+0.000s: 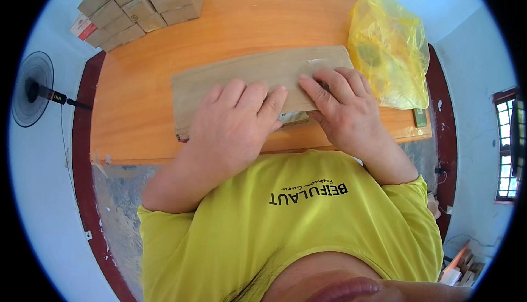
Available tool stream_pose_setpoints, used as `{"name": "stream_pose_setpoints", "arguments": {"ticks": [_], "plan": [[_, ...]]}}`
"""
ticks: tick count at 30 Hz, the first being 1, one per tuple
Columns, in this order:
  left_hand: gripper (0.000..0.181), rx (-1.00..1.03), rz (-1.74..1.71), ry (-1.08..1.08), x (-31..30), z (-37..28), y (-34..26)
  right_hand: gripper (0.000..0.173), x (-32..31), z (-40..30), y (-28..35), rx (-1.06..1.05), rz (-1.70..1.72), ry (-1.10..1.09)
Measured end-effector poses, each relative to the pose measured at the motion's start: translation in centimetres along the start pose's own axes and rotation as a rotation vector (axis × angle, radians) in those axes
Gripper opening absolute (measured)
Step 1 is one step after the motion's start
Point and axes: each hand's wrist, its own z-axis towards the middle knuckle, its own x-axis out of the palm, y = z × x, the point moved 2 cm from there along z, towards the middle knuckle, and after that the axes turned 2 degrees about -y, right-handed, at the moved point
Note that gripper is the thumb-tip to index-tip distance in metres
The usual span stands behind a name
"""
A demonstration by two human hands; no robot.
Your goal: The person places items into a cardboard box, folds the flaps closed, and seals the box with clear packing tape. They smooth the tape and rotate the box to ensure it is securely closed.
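A long, closed cardboard box (247, 69) lies before me on the orange wooden table (280, 14), close to its front edge. My left hand (236, 117) presses over the box's front left part, fingers curled on the top and the thumb at the front edge. Across from it, my right hand (346, 104) grips the same edge, with its fingertips on the top panel and its thumb lower on the front side. Between the two hands, a pale label (293, 117) with printing shows on the front side. A scuffed patch (318, 61) marks the top near the far right corner.
Several small cardboard boxes (140, 8) are stacked at the back left. A yellow plastic bag (389, 51) with contents sits right of the box, near a small green item (420, 117). Left of the table stands a fan (33, 89); a barred window (506, 145) is at the right.
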Motion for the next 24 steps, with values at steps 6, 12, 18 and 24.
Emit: {"name": "stream_pose_setpoints", "arguments": {"ticks": [6, 12, 18, 24], "plan": [[0.054, -0.027, 0.065, 0.013, 0.8, 0.5, -0.7, 0.043, 0.5, -0.4, -0.2, -0.027, -0.022, -0.038], [0.052, -0.023, 0.047, -0.01, 0.5, 0.1, -0.7, 0.051, 0.2, -1.0, -0.5, 0.029, 0.05, -0.077], [0.048, -0.023, 0.009, -0.162, 0.4, -1.7, 0.5, 0.056, 0.7, -2.5, -1.5, 0.067, 0.035, -0.198], [0.047, -0.149, 0.081, -0.216, -0.8, -5.3, 2.6, 0.052, 1.0, -3.3, -2.3, 0.07, 0.028, -0.219]]}}
